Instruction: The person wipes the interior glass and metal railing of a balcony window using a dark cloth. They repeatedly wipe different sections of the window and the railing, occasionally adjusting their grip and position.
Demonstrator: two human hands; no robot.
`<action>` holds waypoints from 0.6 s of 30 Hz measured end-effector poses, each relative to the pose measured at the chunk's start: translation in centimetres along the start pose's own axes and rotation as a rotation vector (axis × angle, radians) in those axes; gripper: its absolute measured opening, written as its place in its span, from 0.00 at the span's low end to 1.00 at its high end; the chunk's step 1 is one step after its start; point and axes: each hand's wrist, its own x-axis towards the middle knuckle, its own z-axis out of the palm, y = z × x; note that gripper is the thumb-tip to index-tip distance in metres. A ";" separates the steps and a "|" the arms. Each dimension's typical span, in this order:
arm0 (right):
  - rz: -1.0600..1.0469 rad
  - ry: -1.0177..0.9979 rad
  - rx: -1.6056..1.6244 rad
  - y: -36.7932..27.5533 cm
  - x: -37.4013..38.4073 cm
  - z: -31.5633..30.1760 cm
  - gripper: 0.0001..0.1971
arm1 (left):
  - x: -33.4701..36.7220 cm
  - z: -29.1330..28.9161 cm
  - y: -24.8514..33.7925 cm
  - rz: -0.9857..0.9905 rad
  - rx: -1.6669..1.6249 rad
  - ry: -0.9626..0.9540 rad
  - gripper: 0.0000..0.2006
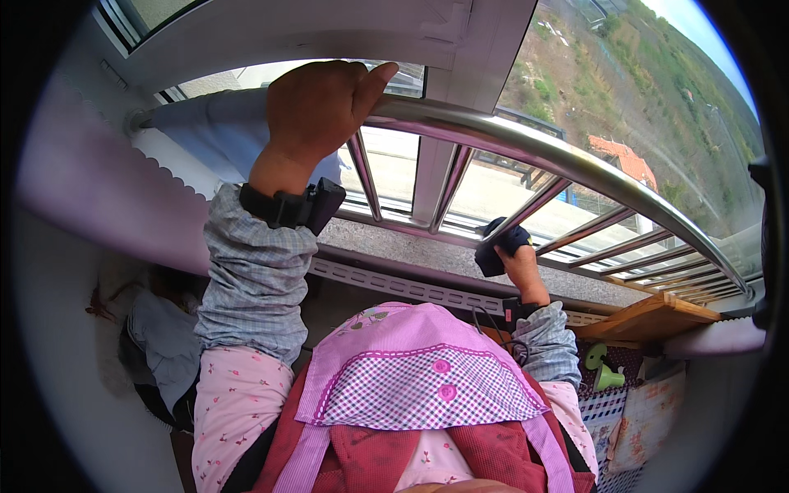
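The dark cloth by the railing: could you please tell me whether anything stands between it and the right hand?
Nothing visible does: the right hand holds the dark cloth directly, near the lower end of a bar of the metal railing.

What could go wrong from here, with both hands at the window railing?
1. The dark cloth held in the right grip might snag on the metal bars or slip onto the stone ledge.
2. The light blue cloth over the rail beside the left grip could slide if nudged.
3. The black wrist device on the left arm appears close to the bars and may knock them.
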 end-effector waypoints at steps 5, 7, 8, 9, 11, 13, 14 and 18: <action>0.120 0.088 0.339 -6.9 6.4 -7.2 0.09 | 0.0 0.4 -0.1 0.041 0.051 0.070 0.26; 0.068 0.069 0.260 -9.3 8.4 -10.1 0.10 | 0.0 0.4 -0.1 0.041 0.055 0.061 0.26; 0.050 0.159 0.271 -10.0 9.2 -10.6 0.12 | 0.0 0.3 -0.1 0.036 0.058 0.049 0.26; -0.075 0.187 0.522 -10.2 9.9 -10.5 0.13 | 0.0 0.3 -0.2 0.043 0.057 0.060 0.26; -0.154 0.167 0.744 -9.7 10.5 -9.4 0.14 | 0.0 0.3 -0.2 0.045 0.051 0.062 0.26; -0.133 0.221 0.977 -8.2 10.1 -7.3 0.15 | -0.1 0.3 -0.2 0.044 0.046 0.081 0.26; 0.064 0.188 1.126 -7.2 10.1 -6.5 0.16 | -0.1 0.3 -0.1 0.045 0.042 0.088 0.26; 0.273 0.115 0.908 -3.1 7.5 -2.6 0.14 | 0.0 0.3 0.0 0.052 0.042 0.097 0.26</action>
